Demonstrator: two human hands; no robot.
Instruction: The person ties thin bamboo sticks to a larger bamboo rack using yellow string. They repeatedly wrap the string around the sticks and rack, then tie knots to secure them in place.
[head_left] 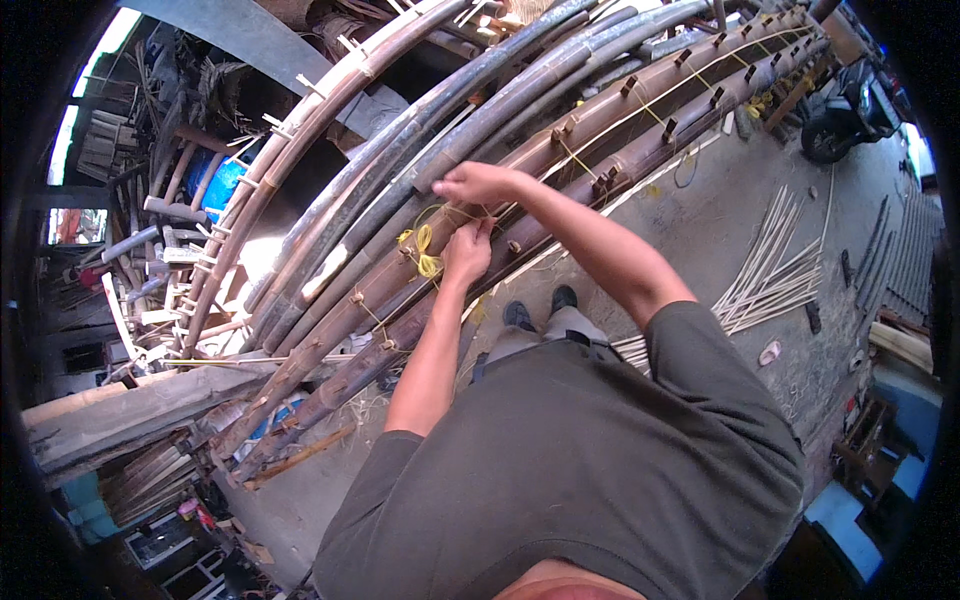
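Note:
Two long brown bamboo poles run diagonally side by side in front of me, with short pegs standing out of them. On the upper bamboo pole, a bundled yellow cord hangs in loops. My left hand is closed against this pole, its fingertips pinching the yellow cord beside the bundle. My right hand is just above it, bent over the pole with fingers curled together; what they hold is too small to make out. Nearer my feet lies the lower bamboo pole, where more cord ties cross between the two.
Several dark curved poles lie beyond, beside a pegged bamboo arch. Thin bamboo sticks are spread on the concrete floor at right. A motorbike stands at the far right; a concrete beam lies at left.

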